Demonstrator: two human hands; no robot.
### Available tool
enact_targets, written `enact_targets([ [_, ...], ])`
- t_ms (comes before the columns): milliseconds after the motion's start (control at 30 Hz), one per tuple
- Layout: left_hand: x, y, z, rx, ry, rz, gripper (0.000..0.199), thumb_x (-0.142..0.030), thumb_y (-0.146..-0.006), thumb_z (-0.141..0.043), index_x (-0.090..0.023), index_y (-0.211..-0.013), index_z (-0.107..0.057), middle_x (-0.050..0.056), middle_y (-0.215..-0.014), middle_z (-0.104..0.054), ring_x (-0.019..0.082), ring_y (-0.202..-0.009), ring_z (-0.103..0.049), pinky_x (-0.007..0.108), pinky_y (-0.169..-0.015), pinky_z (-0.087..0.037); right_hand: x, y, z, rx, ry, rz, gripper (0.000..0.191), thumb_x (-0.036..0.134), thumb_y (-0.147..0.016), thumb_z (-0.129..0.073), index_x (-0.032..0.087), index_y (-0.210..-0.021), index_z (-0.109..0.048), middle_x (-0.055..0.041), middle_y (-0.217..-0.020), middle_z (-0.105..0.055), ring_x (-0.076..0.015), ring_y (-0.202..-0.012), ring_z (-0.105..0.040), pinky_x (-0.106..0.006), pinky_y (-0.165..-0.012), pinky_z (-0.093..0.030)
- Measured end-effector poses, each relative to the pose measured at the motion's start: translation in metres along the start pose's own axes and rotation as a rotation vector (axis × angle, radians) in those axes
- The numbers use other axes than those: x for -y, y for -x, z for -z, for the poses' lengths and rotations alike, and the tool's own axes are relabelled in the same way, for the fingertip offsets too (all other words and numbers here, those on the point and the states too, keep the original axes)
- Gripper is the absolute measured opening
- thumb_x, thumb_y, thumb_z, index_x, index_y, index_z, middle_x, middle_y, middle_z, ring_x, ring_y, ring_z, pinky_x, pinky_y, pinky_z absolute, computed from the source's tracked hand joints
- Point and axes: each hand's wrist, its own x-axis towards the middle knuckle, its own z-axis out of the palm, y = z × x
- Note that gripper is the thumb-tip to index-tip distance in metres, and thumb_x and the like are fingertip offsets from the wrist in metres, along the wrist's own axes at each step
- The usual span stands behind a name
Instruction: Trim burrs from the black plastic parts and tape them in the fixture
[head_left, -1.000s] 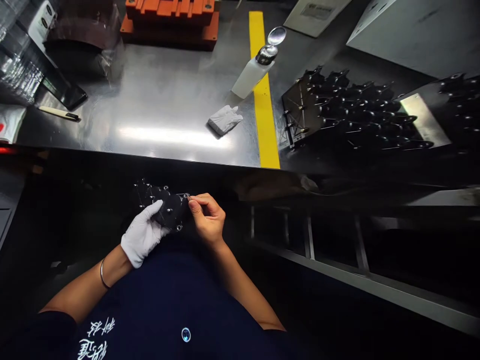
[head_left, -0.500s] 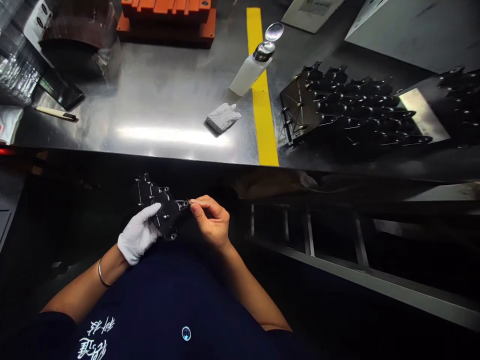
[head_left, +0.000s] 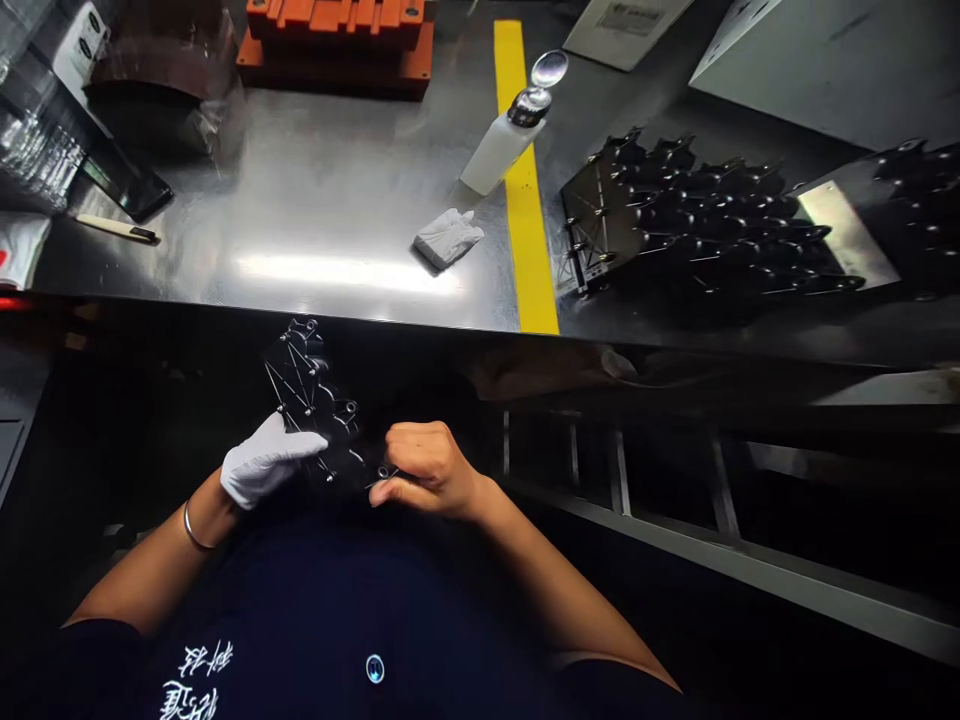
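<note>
My left hand (head_left: 262, 462), in a white glove, grips a black molded part (head_left: 304, 385) by its near-left edge, with the thumb across its face. The part is held tilted in front of my body, below the table edge. It has thin ribs, curved walls and several small ringed holes. My bare right hand (head_left: 427, 468) is closed at the part's near-right end, where a ringed lug shows between the thumb and the curled fingers. Whether those fingers also hold something small, I cannot tell.
On the metal table (head_left: 337, 200) lie a folded white cloth (head_left: 448, 238), a pump bottle (head_left: 499, 150), yellow tape (head_left: 532, 240), an orange block (head_left: 334, 65) and a pale-handled tool (head_left: 116, 228). Several similar black parts (head_left: 705, 215) stand at right. A metal rack (head_left: 667, 535) is below.
The black part has turned, its far end rising and its near end swinging toward my body. My right hand has moved nearer and rolled over, its fingers now curled at the lug.
</note>
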Motion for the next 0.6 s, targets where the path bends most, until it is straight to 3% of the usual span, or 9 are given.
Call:
enact_targets([
  [167,0.009,-0.001,0.0,-0.057,0.107,0.027,0.03,-0.022,-0.066,-0.078,-0.012,-0.094,-0.069,0.007,-0.087,-0.073,0.021,-0.078,-0.068,0.03,-0.073,-0.053,-0.006,-0.002,-0.004,-0.146,0.142,-0.011,0.05,0.059,-0.085,-0.052,0.018,-0.058,-0.047,0.0013,-0.052,-0.046,-0.009,-0.05,-0.039,-0.025,-0.049,-0.028],
  [267,0.012,-0.002,0.002,-0.103,0.15,0.031,0.029,-0.022,-0.066,-0.079,-0.012,-0.091,-0.07,0.006,-0.087,-0.073,0.019,-0.077,-0.068,0.029,-0.073,-0.053,-0.006,-0.003,-0.004,-0.15,0.226,0.006,0.054,0.056,-0.09,-0.047,0.019,-0.051,-0.04,0.0021,-0.049,-0.04,-0.0089,-0.049,-0.034,-0.026,-0.048,-0.025],
  [500,0.016,-0.006,-0.003,-0.147,0.238,0.044,0.028,-0.022,-0.06,-0.084,-0.012,-0.084,-0.072,0.003,-0.081,-0.073,0.015,-0.072,-0.067,0.024,-0.069,-0.053,-0.004,-0.003,-0.004,-0.197,0.283,-0.055,0.049,0.054,-0.088,-0.052,0.018,-0.055,-0.047,0.001,-0.053,-0.044,-0.0097,-0.052,-0.038,-0.026,-0.049,-0.027],
  [600,0.017,-0.005,0.004,-0.099,0.281,0.078,0.029,-0.026,-0.064,-0.082,-0.012,-0.088,-0.071,0.004,-0.083,-0.073,0.016,-0.073,-0.067,0.025,-0.071,-0.054,-0.006,-0.002,0.0,-0.151,0.129,-0.038,0.048,0.05,-0.091,-0.05,0.017,-0.055,-0.048,0.0017,-0.051,-0.044,-0.009,-0.05,-0.038,-0.025,-0.048,-0.028],
])
